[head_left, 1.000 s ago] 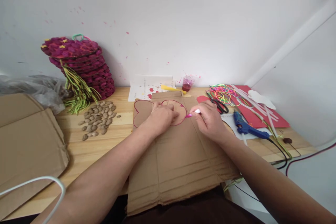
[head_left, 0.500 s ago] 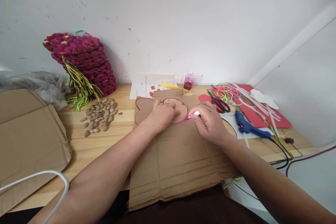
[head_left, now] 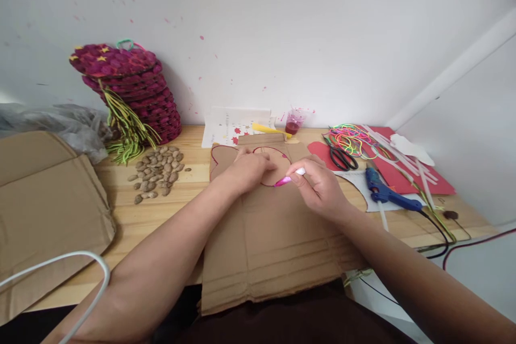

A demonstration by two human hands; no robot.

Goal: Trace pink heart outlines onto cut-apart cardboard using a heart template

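Cup [head_left: 293, 122] beyond right hand [head_left: 320, 185] — clear plastic, red liquid inside. Knobbly purple basket [head_left: 131, 91] beyond-left of left hand [head_left: 250, 169], contents hidden. Right hand pinches pen [head_left: 284, 180]; left hand, unclenched, presses down — creased cardboard [head_left: 282, 242] under both.

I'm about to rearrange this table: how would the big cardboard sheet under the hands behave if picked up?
The cardboard sheet is probably light for its size, looking thin and broad. It would likely flex along its creases, staying stiffer between them. Its ragged near edge might crumple if gripped there.
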